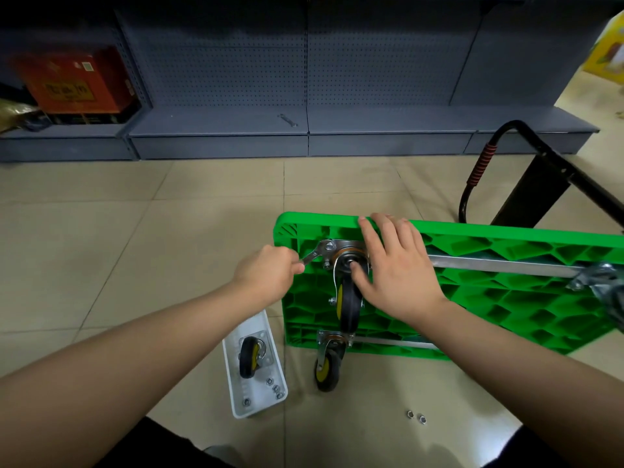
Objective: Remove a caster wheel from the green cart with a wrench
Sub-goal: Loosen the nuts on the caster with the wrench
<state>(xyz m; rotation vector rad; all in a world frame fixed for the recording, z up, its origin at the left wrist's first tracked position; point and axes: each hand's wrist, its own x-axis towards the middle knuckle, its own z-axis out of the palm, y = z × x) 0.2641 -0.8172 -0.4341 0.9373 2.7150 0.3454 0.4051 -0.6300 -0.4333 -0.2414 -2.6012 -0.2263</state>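
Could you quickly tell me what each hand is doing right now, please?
Left hand: closed, gripping the wrench set on a nut of the caster wheel plate.
Right hand: open, fingers straight, pressing on the caster and green cart.

**Green cart upturned, wrench on a caster bolt**

The bright green plastic platform cart (506,298) lay upside down on the floor, its ribbed honeycomb underside facing up. A black rubber caster wheel with a yellow hub (349,309) stood up from its silver metal mounting plate near the cart's left end. A slim silver metal wrench (312,255) sat with its head on a bolt at the plate's upper left corner, its handle angled down and to the left, beyond the cart's edge.
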